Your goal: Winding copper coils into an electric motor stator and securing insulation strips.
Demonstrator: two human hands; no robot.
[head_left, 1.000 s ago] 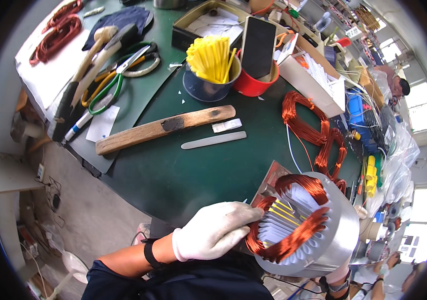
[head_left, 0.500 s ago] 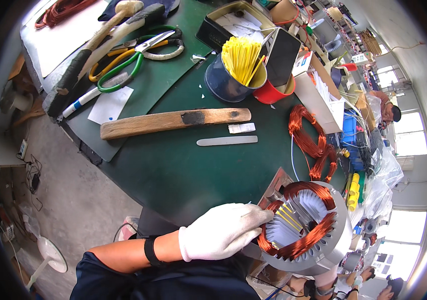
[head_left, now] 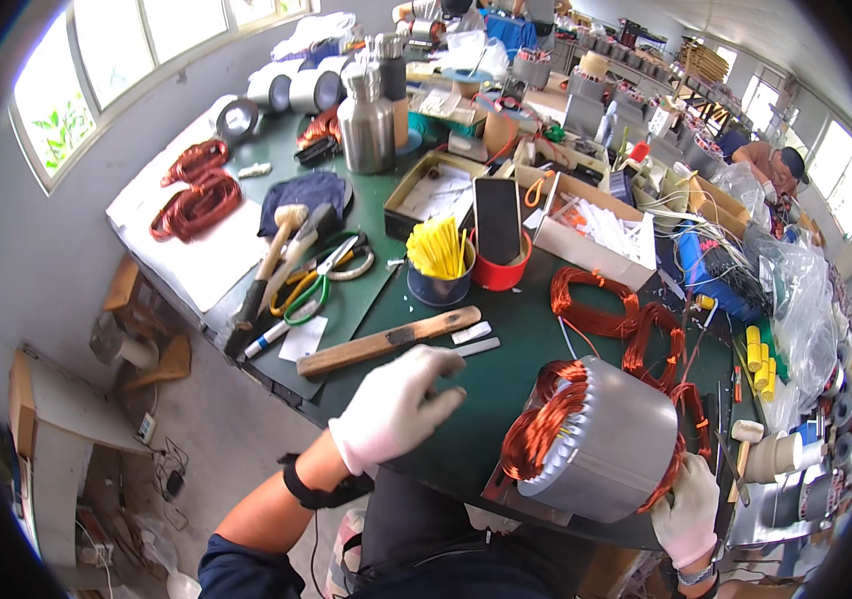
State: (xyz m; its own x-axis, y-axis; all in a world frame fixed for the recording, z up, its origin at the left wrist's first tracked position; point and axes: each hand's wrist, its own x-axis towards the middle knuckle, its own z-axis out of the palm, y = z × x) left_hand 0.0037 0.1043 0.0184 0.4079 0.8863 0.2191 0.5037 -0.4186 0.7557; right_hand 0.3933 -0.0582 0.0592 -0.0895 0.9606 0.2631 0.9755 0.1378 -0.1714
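Note:
A grey motor stator (head_left: 615,434) lies on its side at the table's near edge, with a bundle of copper winding (head_left: 536,429) bulging from its left end. White insulation tips line that rim. My right hand (head_left: 687,509), in a white glove, grips the stator's right end beside the copper wire there; some fingertips are hidden. My left hand (head_left: 401,404), also gloved, hovers apart from the stator with its thumb and fingers spread and nothing in them. Just beyond it lie a worn wooden stick (head_left: 391,341), a flat white strip (head_left: 476,346) and a small white piece (head_left: 471,332).
Loose copper coils (head_left: 595,304) lie behind the stator. Farther back stand a blue cup of yellow strips (head_left: 438,270), a red cup holding a phone (head_left: 499,225) and a white box (head_left: 595,235). Scissors (head_left: 316,280) and a mallet (head_left: 276,250) lie left; another mallet (head_left: 745,439) lies right.
My left hand has come off the winding and moved left, opening. The stator has turned from showing its bore to showing its smooth side. My view has swung up, and my right hand shows.

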